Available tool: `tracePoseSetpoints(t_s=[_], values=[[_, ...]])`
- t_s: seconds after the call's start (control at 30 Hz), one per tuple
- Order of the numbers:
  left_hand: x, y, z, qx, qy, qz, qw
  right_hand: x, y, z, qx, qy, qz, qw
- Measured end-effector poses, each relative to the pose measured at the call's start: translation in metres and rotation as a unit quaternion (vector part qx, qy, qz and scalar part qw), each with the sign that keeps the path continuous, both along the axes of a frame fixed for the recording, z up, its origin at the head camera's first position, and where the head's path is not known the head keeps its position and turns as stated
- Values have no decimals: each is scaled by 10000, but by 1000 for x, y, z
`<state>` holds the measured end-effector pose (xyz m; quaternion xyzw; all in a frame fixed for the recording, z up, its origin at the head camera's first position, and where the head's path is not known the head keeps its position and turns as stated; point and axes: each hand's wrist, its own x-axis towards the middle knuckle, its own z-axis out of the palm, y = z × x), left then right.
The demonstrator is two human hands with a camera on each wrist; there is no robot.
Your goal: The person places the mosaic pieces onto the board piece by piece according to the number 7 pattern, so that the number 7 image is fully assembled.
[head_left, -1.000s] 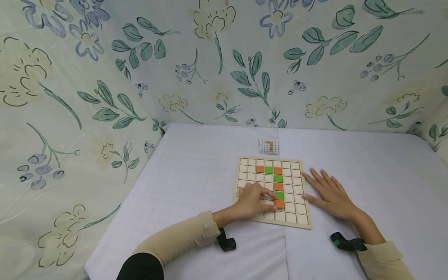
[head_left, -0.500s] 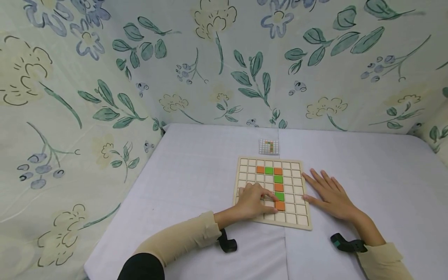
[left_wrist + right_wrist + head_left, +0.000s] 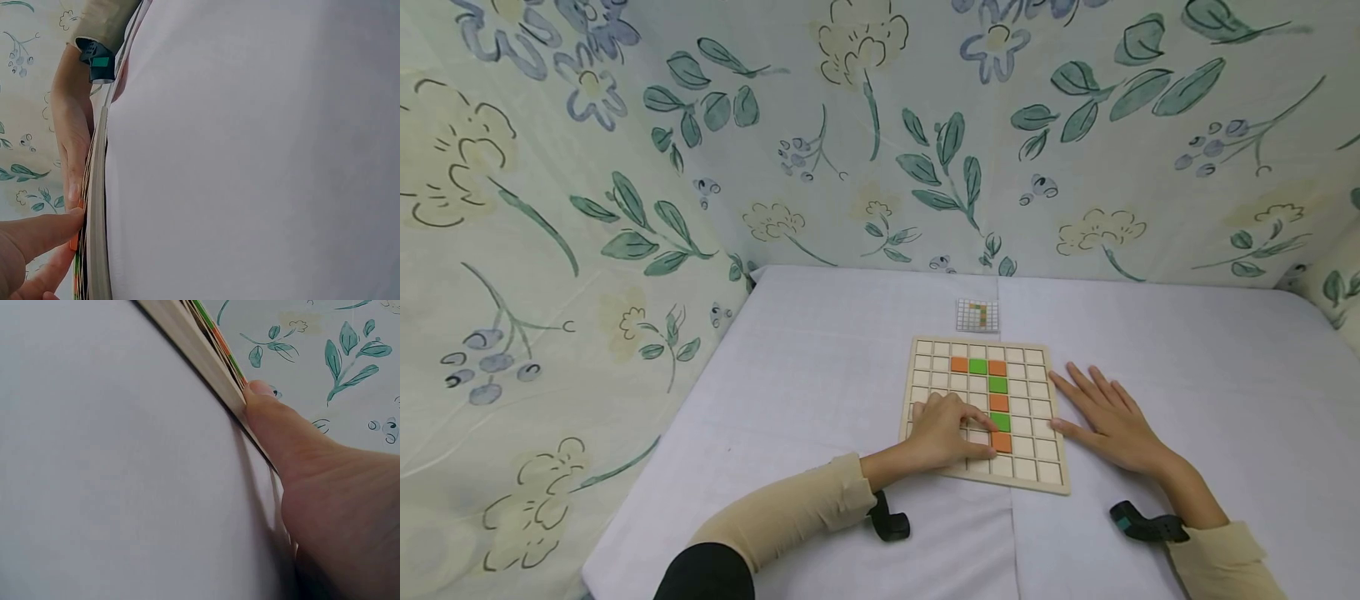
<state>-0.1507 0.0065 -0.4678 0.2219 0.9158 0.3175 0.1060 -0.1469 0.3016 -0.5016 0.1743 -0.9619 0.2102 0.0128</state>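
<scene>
My left hand [image 3: 942,431] reaches over a light wooden grid board [image 3: 1058,475], its thumb and index finger pinching the left side of an orange square tile [image 3: 1002,442]. In the left wrist view this orange tile [image 3: 74,242] shows edge-on between thumb and finger. Just above it in the same column sits a green tile [image 3: 1000,422], with alternating orange and green tiles further up. The column bends left at the top, ending in another orange tile [image 3: 959,364]. My right hand [image 3: 1108,421] lies with fingers spread at the board's right edge, thumb touching the rim.
Behind the board lies a small card [image 3: 977,316] printed with a grid and a similar coloured pattern. White cloth [image 3: 805,358] covers the table. A floral curtain [image 3: 865,183] hangs behind and at the left. A black wrist device [image 3: 1146,522] is strapped to the right wrist.
The pinched orange tile has shifted slightly toward the person and now lines up in its cell below the green one. The right hand has stayed in place.
</scene>
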Motion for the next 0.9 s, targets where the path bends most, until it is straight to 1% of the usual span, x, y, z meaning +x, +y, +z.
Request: tracePoseSetpoints(t_s=[0.43, 0.57, 0.73, 0.83, 0.9], values=[[-1, 2, 0, -1, -11, 36, 10000, 1, 0, 1, -20, 0, 1, 10000], [-3, 2, -1, 89, -137, 82, 9998, 0, 0, 1, -32, 3, 10, 10000], [-7, 0, -2, 539, -453, 117, 9974, 0, 1, 0, -39, -8, 13, 10000], [-11, -4, 1, 899, -689, 34, 9936, -1, 1, -1, -36, -38, 9, 10000], [-15, -7, 4, 1152, -866, -21, 9896, -2, 1, -1, -34, -63, 1, 10000]])
